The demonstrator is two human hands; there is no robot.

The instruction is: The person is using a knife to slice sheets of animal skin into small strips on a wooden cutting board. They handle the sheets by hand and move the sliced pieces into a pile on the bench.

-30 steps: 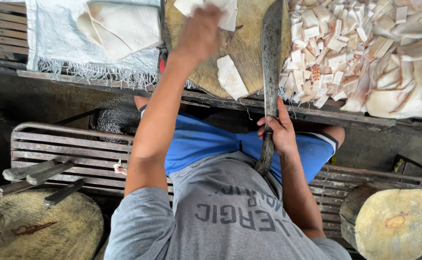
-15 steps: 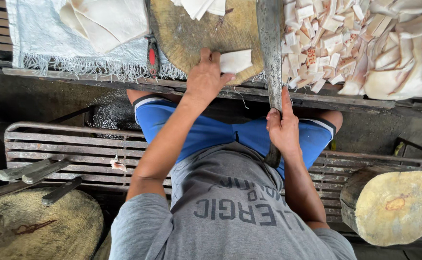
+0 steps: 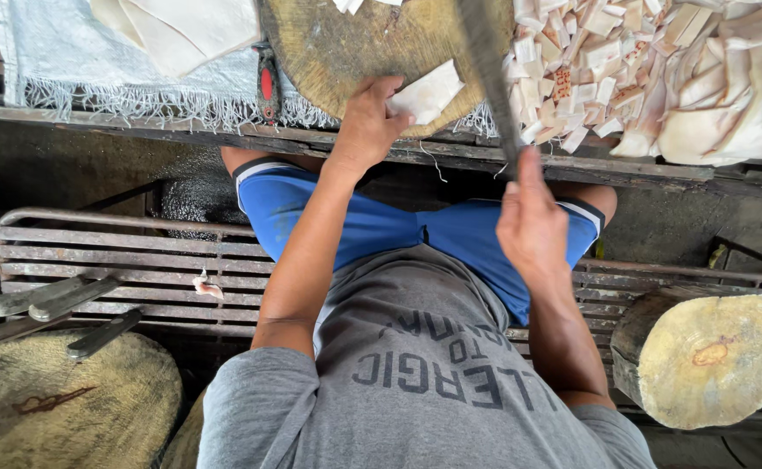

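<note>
My left hand (image 3: 368,122) presses a flat white piece (image 3: 429,91) against the near edge of a round wooden chopping block (image 3: 346,43). My right hand (image 3: 533,226) grips the handle of a long cleaver; its blade (image 3: 490,61) is blurred and stands over the block's right side, just right of the white piece. A heap of small cut white pieces (image 3: 589,69) lies right of the block. I sit in blue shorts and a grey shirt.
Large pale slabs (image 3: 728,104) are piled at the far right. A fringed white cloth (image 3: 68,61) holds flat white sheets (image 3: 190,26) and a red-handled knife (image 3: 265,82). Several cleaver handles (image 3: 51,300) rest on a slatted metal bench (image 3: 138,252). Another block (image 3: 51,408) and a stump (image 3: 720,356) flank me.
My left hand has drawn back from the far side of the block to its near edge with a white piece. My right hand has lifted the cleaver; the blade now blurs.
</note>
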